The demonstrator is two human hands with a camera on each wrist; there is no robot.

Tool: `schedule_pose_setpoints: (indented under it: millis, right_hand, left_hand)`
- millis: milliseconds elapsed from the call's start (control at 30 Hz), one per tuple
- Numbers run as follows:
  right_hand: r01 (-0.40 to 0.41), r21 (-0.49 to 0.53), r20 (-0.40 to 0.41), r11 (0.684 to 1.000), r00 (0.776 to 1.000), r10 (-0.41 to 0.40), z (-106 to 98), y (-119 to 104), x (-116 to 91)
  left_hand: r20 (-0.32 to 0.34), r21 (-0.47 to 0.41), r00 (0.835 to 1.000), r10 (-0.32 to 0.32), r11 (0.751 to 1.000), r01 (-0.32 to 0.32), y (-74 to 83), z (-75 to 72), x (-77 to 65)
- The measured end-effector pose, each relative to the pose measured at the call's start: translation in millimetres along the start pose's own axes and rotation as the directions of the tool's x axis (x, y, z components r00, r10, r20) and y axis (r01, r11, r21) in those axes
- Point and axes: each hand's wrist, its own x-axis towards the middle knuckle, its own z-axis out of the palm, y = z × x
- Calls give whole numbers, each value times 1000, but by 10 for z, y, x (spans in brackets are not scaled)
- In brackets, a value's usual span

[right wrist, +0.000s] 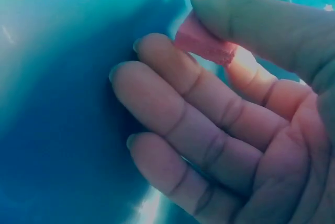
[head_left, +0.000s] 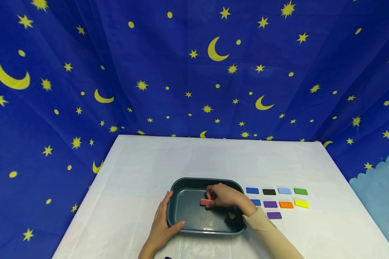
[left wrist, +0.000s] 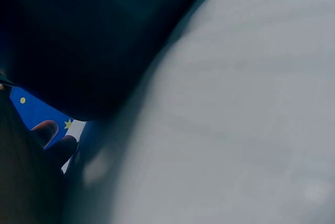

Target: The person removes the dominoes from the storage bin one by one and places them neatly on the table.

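A dark blue-grey rectangular tray with rounded corners stands on the white table. My left hand rests against its near left corner, fingers along the left side and thumb at the near rim. In the left wrist view, two fingertips show beside the dark tray wall. Over the tray's inside, my right hand pinches a small pink block between thumb and index finger. Up close in the right wrist view, the pink block has a rough end, and the other fingers are loosely bent.
Right of the tray lie several flat coloured blocks in rough rows, among them black, green, orange and yellow. A dark thing peeks in at the bottom edge. A blue star-patterned cloth hangs behind the table.
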Motion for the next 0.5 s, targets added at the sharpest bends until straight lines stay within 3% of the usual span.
schedule_pose_setpoints:
  millis: [267,400,500]
  right_hand:
    - [29,48,-89,998,996,-25,-88,-23,-115]
    - [99,88,-217,991,973,-78,-195,22,-267]
    - [101,151,-316,983,948,-49,-277,94,-435]
  left_hand:
    - [0,-7,1000,-3,1000,3,14,-4,0]
    - [4,-10,1000,-1,1000,1,16,-9,0]
    - [7,-10,1000,2,1000,-2,12,-9,-1]
